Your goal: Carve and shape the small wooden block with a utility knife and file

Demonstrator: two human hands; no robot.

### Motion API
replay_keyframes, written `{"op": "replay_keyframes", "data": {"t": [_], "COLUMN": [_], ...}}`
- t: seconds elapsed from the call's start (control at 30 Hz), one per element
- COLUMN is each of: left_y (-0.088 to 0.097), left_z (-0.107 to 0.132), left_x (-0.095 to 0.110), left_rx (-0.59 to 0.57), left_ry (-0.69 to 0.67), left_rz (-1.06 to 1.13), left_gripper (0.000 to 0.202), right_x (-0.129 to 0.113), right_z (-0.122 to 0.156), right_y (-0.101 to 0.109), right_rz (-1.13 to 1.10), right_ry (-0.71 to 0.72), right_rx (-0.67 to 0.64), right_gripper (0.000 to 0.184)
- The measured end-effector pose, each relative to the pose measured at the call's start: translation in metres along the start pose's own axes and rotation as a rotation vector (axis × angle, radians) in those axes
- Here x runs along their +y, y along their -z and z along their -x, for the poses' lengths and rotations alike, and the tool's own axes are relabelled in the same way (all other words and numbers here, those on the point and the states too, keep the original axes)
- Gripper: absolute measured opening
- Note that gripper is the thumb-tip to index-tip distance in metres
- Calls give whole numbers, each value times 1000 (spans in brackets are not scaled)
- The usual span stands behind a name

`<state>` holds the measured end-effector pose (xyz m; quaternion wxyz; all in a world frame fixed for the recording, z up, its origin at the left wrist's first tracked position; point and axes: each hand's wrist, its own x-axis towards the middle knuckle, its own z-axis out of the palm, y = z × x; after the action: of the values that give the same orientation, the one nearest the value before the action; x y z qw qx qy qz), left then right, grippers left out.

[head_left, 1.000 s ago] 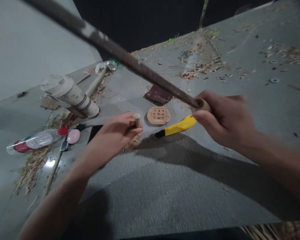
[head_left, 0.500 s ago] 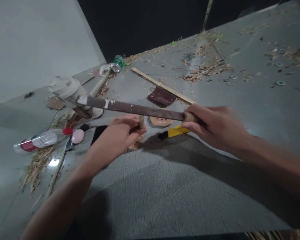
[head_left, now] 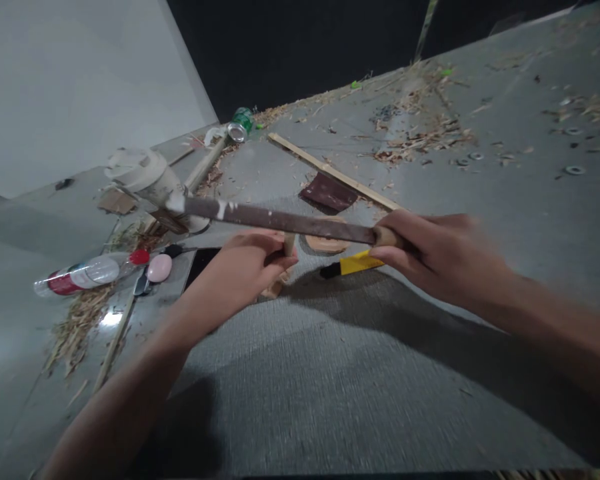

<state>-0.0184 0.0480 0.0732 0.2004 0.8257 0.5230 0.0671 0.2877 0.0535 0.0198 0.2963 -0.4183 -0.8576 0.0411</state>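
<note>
Bench: grey (head_left: 340, 380), shavings (head_left: 425, 137) scattered on the far side, black background.
Right hand (head_left: 430, 257): grip closed around the wooden handle (head_left: 387, 238) of a long, rusty blade (head_left: 285, 219).
Left hand (head_left: 247, 263): grip pinching an upright peg (head_left: 289, 245) between thumb and fingers; small wood piece (head_left: 274, 288) partly hidden below.
Blade: a second ago slanted up high toward the camera, now lowered, nearly level, crossing at the peg's top; contact, can't tell.
Meaning: looks like the blade is being lined up with the peg.
Peg: mid-bench, near the wood disc (head_left: 326, 245), which is partly covered by the blade.
Nearby: yellow cutter (head_left: 360, 263), brown sheet (head_left: 329, 192), stick (head_left: 330, 172).
Left side: bottle (head_left: 83, 276), phone (head_left: 200, 262).
</note>
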Motion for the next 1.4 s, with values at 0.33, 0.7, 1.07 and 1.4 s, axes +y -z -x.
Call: {"op": "replay_keyframes", "data": {"t": [0.33,0.7,1.07,1.4], "left_y": [0,-3,-2,-1], "left_z": [0,-1,1,-1], "left_x": [3,-2,-3,2], "left_rx": [0,52,28,-11], "left_ry": [31,-14,-24,29], "left_rz": [-49,-16,5,-65], "left_gripper": [35,26,31,32], "right_x": [4,-2,-4,2], "right_z": [1,-2,0,0], "right_y": [-5,-2,0,-7], "right_rz": [19,9,-29,-70], "right_ry": [59,44,-11,-6], "right_rx": [-34,6,-5,-90], "right_gripper": [47,46,49,49]}}
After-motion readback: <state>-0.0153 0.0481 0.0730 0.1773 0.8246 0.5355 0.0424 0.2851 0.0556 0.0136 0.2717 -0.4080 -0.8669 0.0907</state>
